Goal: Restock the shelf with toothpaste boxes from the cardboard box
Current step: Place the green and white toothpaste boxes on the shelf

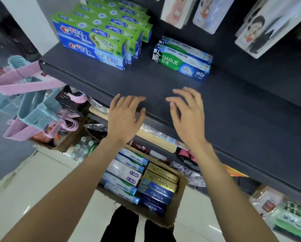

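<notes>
Both hands hover empty over the dark flat shelf (163,81): left hand (123,117) and right hand (188,116), each grip spread. Reach down next to the brown cardboard box (179,194) below, lifting one toothpaste box (123,172) squarely, then setting it beside the green-and-white Darlie boxes (182,58).

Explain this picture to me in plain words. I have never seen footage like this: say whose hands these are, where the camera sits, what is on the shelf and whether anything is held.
There is one picture, taken by a camera worn on a person's head, looking down. The left hand and right hand are that person's own; both are above the front edge of the dark shelf, with relaxed fingers, holding nothing. On the shelf stand Crest boxes and, apart to their right, Darlie boxes. Below, a cardboard box holds more toothpaste boxes.
</notes>
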`<state>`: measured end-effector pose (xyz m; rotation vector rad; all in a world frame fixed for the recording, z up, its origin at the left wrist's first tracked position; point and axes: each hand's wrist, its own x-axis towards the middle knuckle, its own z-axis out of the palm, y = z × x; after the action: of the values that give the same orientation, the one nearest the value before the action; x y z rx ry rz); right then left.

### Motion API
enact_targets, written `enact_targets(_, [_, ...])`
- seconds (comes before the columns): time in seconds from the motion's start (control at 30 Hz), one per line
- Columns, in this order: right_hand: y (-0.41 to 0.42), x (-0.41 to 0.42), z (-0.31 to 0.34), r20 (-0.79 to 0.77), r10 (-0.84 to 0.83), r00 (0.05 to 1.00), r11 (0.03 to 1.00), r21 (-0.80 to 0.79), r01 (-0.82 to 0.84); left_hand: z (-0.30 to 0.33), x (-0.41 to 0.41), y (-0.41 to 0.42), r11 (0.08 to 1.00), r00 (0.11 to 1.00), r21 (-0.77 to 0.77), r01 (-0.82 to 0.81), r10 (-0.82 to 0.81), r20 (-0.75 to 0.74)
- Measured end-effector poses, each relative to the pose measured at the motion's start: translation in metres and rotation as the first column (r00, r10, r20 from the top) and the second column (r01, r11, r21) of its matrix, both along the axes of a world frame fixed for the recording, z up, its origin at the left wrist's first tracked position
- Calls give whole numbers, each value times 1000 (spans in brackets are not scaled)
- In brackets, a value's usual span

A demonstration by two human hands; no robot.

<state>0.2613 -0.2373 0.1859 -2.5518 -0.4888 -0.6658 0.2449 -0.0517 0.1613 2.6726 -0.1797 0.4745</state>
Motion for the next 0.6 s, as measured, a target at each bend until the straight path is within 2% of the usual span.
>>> enact_targets(0.03, [3, -29, -5, -8, 56, 998, 998, 27, -56, -5, -13, 3, 998, 998, -58, -18, 21, 57])
enact_targets(0.1, [2, -79, -25, -104, 163, 981, 987, 22, -162, -20, -46, 9, 991, 996, -131, -32, 43, 79])
enact_targets(0.2, [-7, -125, -73, -410, 213, 887, 962, -68, -263, -58, -100, 18, 988, 999, -156, -8, 1, -47])
enact_targets(0.3, [-22, -139, -140, -785, 92, 612, 899, -199, -390, -111, -142, 26, 994, 943, -108, 21, -56, -330])
enact_targets(0.37, [-33, -141, -187, -885, 11, 465, 859, -230, -458, -150, -160, 27, 999, 794, -25, 33, -41, -606])
enact_targets(0.4, [-37, -143, -208, -903, -17, 429, 853, -238, -465, -170, -168, 25, 998, 702, 26, 53, -19, -712])
enact_targets(0.47, [-38, -147, -243, -905, -35, 424, 865, -240, -441, -204, -179, 24, 990, 588, 96, 107, 15, -809])
enact_targets(0.53, [-29, -149, -275, -879, -4, 477, 866, -241, -438, -231, -183, 24, 975, 548, 157, 160, 44, -835])
enact_targets(0.6, [-12, -151, -301, -837, -12, 547, 838, -307, -450, -254, -182, 26, 955, 535, 211, 209, 69, -842])
